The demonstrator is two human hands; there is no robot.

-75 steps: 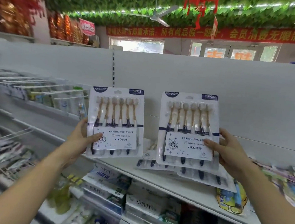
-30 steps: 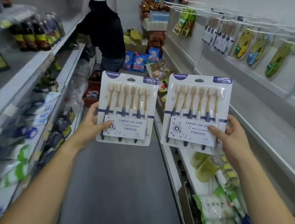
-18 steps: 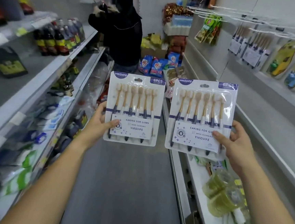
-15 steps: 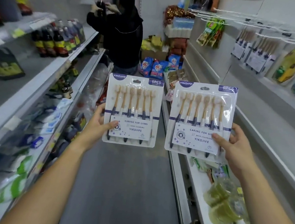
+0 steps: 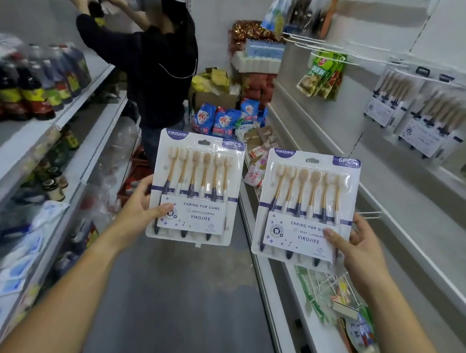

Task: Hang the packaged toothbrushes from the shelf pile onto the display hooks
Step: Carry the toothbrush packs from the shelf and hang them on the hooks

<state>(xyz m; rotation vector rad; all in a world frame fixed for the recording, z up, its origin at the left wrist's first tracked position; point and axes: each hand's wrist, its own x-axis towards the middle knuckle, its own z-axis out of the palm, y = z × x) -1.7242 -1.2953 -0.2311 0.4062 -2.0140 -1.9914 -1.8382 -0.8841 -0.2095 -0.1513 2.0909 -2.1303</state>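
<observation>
Carrying step; left hand (image 5: 138, 210) pinching one toothbrush pack (image 5: 197, 184), right hand (image 5: 360, 249) pinching another pack (image 5: 305, 205), both upright, below-left of the display hooks (image 5: 332, 58); next, probably: raising packs, threading each hang slot (image 5: 312, 160) over a prong.

Grey aisle floor (image 5: 176, 298), white shelves (image 5: 423, 243)

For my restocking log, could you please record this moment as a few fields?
left hand: holds left toothbrush pack by its lower left edge
right hand: holds right toothbrush pack by its lower right edge
pack state: upright, apart, not yet hung
hung toothbrush packs: same kind, on the right wall display
other person: ahead in aisle, arms raised
</observation>
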